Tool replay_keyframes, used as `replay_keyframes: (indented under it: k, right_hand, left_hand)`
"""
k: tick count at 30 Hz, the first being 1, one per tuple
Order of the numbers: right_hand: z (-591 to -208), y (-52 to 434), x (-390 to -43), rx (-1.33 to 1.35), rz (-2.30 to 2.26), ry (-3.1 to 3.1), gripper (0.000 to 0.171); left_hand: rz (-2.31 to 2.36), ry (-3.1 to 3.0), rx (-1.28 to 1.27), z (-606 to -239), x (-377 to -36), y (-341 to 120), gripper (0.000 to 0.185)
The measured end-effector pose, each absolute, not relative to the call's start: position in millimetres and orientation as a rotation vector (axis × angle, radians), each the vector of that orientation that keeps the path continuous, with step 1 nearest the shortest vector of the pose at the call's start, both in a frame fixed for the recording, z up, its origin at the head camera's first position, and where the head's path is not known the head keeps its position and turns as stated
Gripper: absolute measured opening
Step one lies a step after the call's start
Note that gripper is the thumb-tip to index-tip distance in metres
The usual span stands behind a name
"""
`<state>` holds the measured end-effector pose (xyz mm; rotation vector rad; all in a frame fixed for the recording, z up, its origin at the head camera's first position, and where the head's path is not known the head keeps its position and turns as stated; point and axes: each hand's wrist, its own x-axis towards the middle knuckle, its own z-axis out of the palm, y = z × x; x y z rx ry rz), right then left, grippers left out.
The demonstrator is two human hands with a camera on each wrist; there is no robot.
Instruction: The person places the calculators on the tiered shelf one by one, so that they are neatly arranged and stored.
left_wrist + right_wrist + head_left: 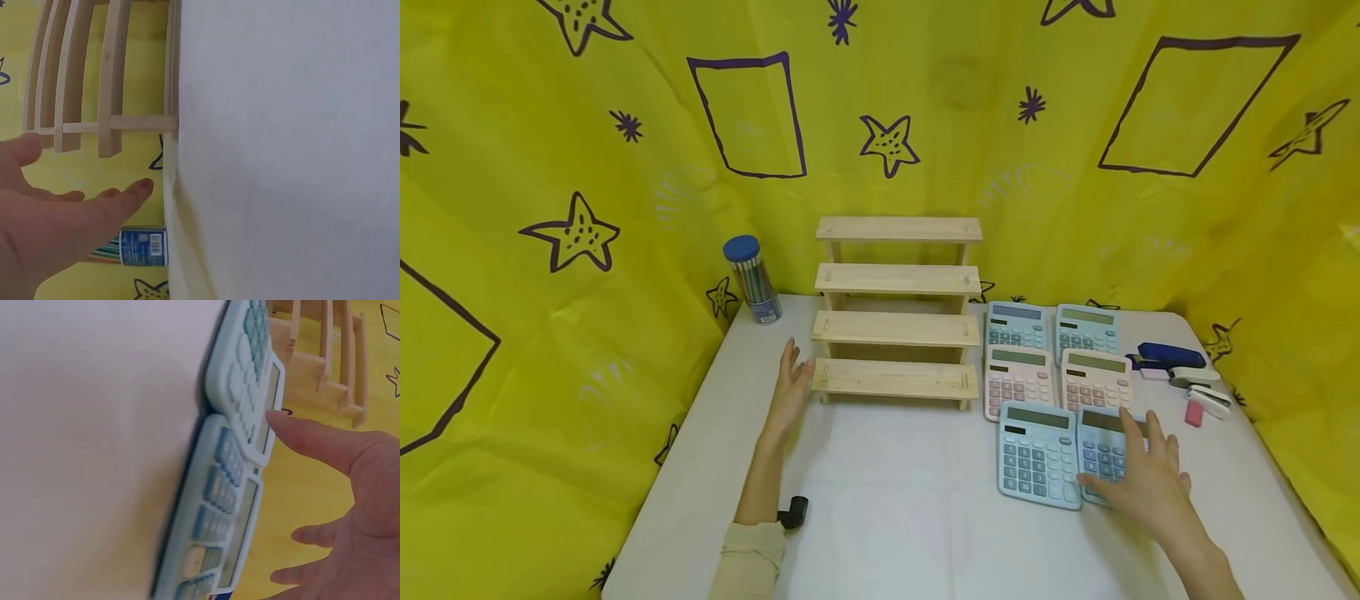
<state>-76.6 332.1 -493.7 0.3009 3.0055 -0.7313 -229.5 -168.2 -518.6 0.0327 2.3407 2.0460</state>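
My left hand (788, 393) is beside the left end of a four-tier wooden stand (895, 379), its fingers extended and holding nothing. In the left wrist view the stand's shelves rise past the thumb, and the pencil tub's label shows below the fingers. Over the front right blue calculator (1101, 450) hovers my right hand (1150, 483), fingers spread and nothing in its grasp. It partly hides that calculator in the head view. Just left lies another blue calculator (1039, 454). Behind these are two pink calculators (1018, 375) and two light blue calculators (1086, 325).
A clear tub of pencils (754, 279) with a blue lid stands at the back left. Right of the calculators lie a dark blue stapler (1168, 356), smaller white staplers (1210, 400) and a pink eraser (1193, 413). Yellow patterned cloth (925, 83) surrounds the white table (880, 517).
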Motion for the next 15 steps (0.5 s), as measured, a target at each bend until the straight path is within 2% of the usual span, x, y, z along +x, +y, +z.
replay_keyframes:
  k: [8, 15]
  right_hand:
    - [-507, 338, -70, 0.336, -0.750, 2.962, 0.140]
    - [-510, 339, -72, 0.369, -0.715, 2.920, 0.149]
  left_hand:
    - [2.254, 2.118, -0.216, -525, -237, -161, 0.079]
    - [2.408, 1.933, -0.253, -529, -234, -158, 0.086]
